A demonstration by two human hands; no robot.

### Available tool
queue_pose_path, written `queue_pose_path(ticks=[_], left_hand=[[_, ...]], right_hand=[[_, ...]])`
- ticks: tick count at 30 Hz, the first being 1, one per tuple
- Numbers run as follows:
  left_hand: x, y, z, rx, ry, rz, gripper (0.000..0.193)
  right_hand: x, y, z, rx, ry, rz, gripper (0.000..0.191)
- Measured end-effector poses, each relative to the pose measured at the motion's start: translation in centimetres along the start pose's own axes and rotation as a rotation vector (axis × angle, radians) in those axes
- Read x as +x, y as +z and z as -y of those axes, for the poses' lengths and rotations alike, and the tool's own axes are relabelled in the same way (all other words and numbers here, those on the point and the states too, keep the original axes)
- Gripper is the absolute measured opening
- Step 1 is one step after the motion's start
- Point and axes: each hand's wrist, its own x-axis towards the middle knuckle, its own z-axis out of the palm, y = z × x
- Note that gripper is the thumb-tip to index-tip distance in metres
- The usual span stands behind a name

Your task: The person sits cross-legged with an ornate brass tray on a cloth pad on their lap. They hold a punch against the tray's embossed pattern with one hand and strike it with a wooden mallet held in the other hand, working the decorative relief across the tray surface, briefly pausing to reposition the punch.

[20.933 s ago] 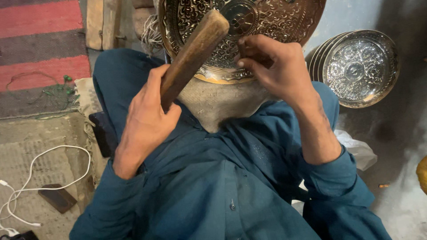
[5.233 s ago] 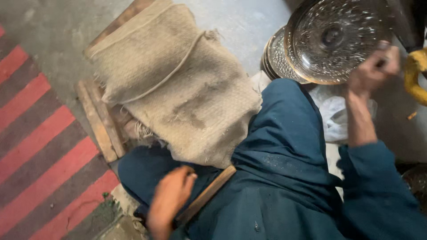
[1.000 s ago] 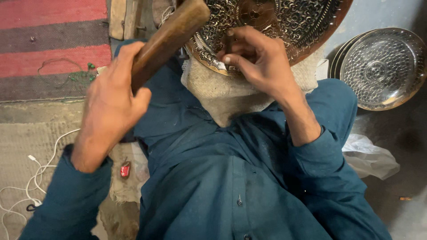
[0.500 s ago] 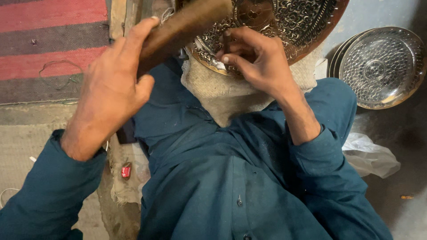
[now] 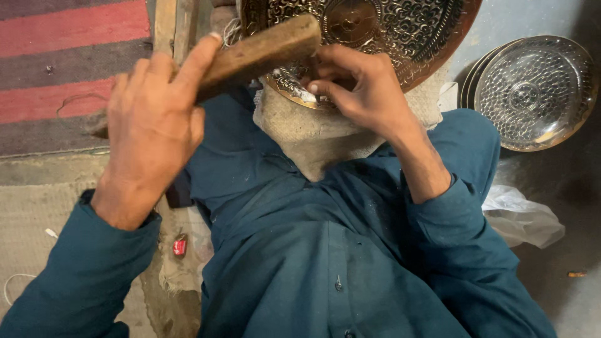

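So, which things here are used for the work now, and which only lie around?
In use:
left hand gripping wooden mallet
right hand on engraved metal tray
burlap pad under tray

Lying about:
stacked metal plates
plastic bag
striped rug

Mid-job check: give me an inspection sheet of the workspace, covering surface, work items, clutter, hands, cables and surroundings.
Surface: burlap pad on the lap, under the engraved metal tray.
Work items: wooden mallet; thin tool at the tray rim, mostly hidden.
Clutter: crumpled plastic bag; small red object.
Hands: left hand grips the mallet handle; right hand pinches the tool against the tray.
Cables: white cord at lower left.
Surroundings: stacked silver plates at right; striped red rug; wooden slats.
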Motion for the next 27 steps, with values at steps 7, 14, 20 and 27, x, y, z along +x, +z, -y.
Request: queue_pose_path(ticks=[7,14,20,27], left_hand=[[-0.2,0.6,-0.2,-0.122,-0.058,-0.015,0.08],[-0.5,1.3,-0.2,-0.284,-0.049,-0.108,0.081],[-0.7,1.8,0.0,-0.249,-0.059,-0.115,0.079],[-0.7,2.6,-0.3,-0.189,-0.113,-0.034,0.082]], right_hand=[[0.1,-0.2,0.0,0.04,0.005,0.021,0.035],[0.1,-0.3,0.0,-0.033,-0.022,0.013,0.035],[0.2,-0.4,-0.1,-0.046,-0.046,0.013,0.036],[0.2,-0.6,-0.2,-0.094,-0.026,0.025,0.038]])
